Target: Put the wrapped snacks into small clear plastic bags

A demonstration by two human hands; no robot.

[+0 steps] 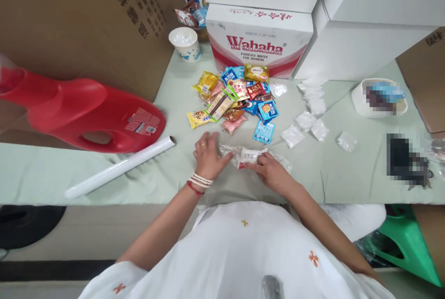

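A clear plastic bag point(278, 159) with a white and red snack packet point(247, 155) inside lies on the pale green table point(41, 174) near its front edge. My left hand point(207, 156) pinches the bag's left end, fingers curled. My right hand point(270, 169) grips the bag at the packet, fingers closed on it. Just beyond my hands lies a pile of several colourful snack packets point(236, 95).
Several small clear bags point(306, 120) lie to the right of the pile. A red detergent jug point(93, 116) and a white roll point(120, 167) lie at left. A paper cup point(185, 43), a Wahaha carton point(259, 39), white boxes and a white bowl point(359, 102) stand behind.
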